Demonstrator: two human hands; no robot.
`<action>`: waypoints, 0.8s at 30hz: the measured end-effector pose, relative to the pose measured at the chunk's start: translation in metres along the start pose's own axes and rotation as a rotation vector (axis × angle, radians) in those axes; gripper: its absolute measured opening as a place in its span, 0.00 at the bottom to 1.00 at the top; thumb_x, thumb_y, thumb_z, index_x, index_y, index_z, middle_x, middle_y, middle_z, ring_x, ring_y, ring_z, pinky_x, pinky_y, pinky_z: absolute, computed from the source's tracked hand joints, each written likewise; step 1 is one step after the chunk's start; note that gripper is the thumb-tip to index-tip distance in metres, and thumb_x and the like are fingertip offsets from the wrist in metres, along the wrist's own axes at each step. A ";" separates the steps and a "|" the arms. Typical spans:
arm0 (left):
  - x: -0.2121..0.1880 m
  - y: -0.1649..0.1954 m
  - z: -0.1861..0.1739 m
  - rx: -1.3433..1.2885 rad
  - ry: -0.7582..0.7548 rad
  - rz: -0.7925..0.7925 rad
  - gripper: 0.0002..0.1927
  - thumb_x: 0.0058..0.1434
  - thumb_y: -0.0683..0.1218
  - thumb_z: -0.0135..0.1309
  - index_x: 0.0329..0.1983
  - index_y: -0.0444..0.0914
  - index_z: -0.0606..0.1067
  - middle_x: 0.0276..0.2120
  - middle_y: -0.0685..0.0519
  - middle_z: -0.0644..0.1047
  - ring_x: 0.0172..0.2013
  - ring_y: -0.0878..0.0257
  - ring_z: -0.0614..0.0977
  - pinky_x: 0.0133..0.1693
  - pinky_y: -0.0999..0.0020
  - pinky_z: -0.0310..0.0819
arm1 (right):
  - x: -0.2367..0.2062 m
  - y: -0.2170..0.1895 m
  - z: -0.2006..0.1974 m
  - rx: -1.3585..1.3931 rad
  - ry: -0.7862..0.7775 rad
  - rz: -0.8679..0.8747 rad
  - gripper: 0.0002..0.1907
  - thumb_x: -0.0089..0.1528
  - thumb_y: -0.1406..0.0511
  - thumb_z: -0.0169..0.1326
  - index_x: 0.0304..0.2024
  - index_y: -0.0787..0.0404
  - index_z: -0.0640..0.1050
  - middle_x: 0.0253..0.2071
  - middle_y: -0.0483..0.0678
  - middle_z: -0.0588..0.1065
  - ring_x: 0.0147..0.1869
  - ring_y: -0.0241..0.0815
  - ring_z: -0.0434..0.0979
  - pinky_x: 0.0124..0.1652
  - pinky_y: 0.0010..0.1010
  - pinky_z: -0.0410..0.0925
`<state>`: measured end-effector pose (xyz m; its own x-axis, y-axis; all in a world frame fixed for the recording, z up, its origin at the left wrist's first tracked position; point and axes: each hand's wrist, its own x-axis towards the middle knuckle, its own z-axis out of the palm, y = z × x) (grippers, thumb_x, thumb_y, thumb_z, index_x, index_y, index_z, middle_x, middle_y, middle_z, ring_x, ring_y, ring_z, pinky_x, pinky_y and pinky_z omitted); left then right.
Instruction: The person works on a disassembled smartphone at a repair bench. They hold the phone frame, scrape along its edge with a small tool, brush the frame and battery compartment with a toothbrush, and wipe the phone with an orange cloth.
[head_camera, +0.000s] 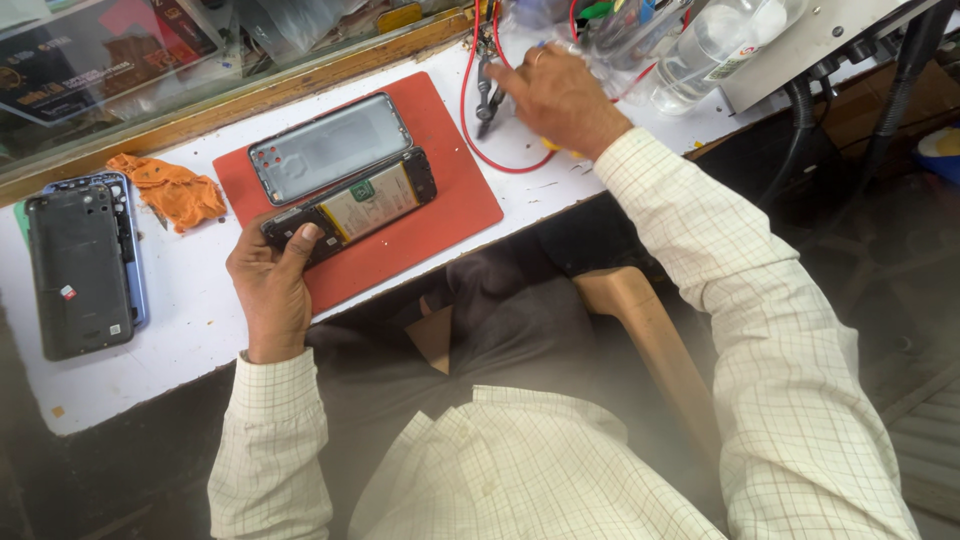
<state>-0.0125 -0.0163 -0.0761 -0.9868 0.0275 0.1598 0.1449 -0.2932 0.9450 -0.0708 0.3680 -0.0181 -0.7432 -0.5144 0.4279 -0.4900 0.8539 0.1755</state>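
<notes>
Head view: left hand (270, 285) is gripping the near end of an opened phone (350, 205), thumb pressing its edge, as the phone is lying on a red mat (450, 190) just beside a grey back cover (330, 147). Right hand (560, 95) is reaching to the tweezers (487, 98) by a red wire (468, 110); its grip is hard to tell. Orange cloth (170, 187) and another phone (80, 268) are lying at the left.
</notes>
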 end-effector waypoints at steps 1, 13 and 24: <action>0.000 0.000 0.000 -0.002 -0.004 0.003 0.08 0.67 0.35 0.60 0.49 0.31 0.77 0.42 0.52 0.82 0.42 0.68 0.81 0.51 0.73 0.78 | 0.003 0.002 -0.002 0.023 0.011 0.064 0.23 0.60 0.72 0.58 0.59 0.61 0.79 0.35 0.54 0.78 0.42 0.52 0.77 0.46 0.43 0.70; 0.002 -0.008 -0.007 -0.060 -0.041 -0.005 0.09 0.70 0.36 0.57 0.52 0.32 0.75 0.43 0.53 0.81 0.43 0.68 0.80 0.51 0.72 0.75 | -0.042 -0.018 -0.074 1.534 0.680 0.602 0.21 0.66 0.81 0.53 0.60 0.64 0.69 0.45 0.48 0.76 0.43 0.45 0.83 0.44 0.35 0.79; 0.005 -0.015 -0.018 -0.057 -0.104 -0.029 0.11 0.71 0.40 0.55 0.54 0.31 0.75 0.41 0.54 0.80 0.42 0.70 0.79 0.49 0.73 0.76 | 0.019 -0.174 -0.026 1.174 0.383 0.498 0.07 0.63 0.77 0.58 0.44 0.69 0.80 0.41 0.47 0.70 0.38 0.31 0.67 0.36 0.24 0.61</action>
<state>-0.0210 -0.0286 -0.0945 -0.9771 0.1349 0.1646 0.1094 -0.3451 0.9322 0.0122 0.2112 -0.0179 -0.8770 0.0508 0.4778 -0.4487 0.2688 -0.8523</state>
